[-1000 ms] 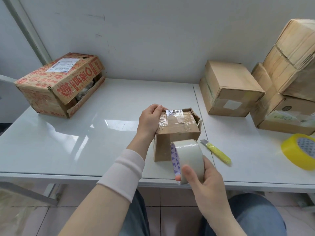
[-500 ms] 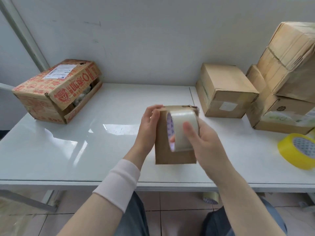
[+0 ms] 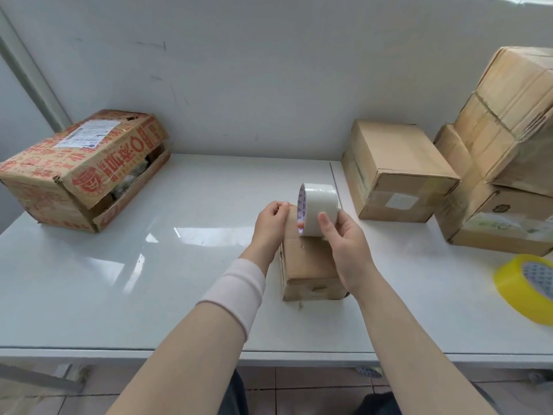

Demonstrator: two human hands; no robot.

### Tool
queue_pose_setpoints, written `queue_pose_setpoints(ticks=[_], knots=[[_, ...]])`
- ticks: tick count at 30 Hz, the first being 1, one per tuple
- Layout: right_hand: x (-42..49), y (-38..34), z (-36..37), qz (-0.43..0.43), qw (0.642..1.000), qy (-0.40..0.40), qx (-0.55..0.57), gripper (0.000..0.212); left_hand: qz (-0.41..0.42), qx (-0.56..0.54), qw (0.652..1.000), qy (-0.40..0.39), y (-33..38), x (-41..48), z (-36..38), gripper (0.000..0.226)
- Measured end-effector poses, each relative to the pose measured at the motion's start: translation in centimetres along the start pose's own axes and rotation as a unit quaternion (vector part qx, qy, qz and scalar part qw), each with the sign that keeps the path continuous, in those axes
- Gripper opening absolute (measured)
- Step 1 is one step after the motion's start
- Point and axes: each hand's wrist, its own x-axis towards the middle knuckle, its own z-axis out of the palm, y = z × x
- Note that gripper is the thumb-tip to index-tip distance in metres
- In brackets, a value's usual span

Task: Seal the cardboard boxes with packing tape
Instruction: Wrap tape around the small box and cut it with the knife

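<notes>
taping underway on a small cardboard box [image 3: 308, 265] lying near the front edge of the desk [image 3: 149, 265], long axis pointing away toward the wall [image 3: 269, 70]. gripping its far left edge with the left hand [image 3: 270, 220], holding a white tape roll [image 3: 321, 205] at the far end in the right hand [image 3: 344, 244], hole facing left. seemingly left to seal: the gaping red-printed box [image 3: 80, 172] at left.

pale pink wristband [image 3: 236, 292], dk jeans [image 3: 386, 404]
</notes>
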Motion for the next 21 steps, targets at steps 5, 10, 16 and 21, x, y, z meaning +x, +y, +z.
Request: queue_pose_setpoints(ticks=[5,10,16,21], knots=[[-0.3,-0.4,0.6,-0.025,0.998,0.060,-0.021,0.014,0.005,0.003,1.000,0.011,0.2,0.5,0.3,0.027],[-4.6,0.0,-0.3,-0.040,0.997,0.056,0.017,0.030,-0.006,0.020,1.000,0.020,0.1,0.6,0.5,0.028],[-5.1,-0.2,0.2,-0.028,0.998,0.051,-0.034,0.028,0.009,0.031,0.999,0.024,0.2,0.6,0.6,0.025],[-7.0,-2.6,-0.1,-0.020,0.995,0.095,-0.035,0.041,0.011,0.042,0.998,0.044,0.4,0.5,0.7,0.026]])
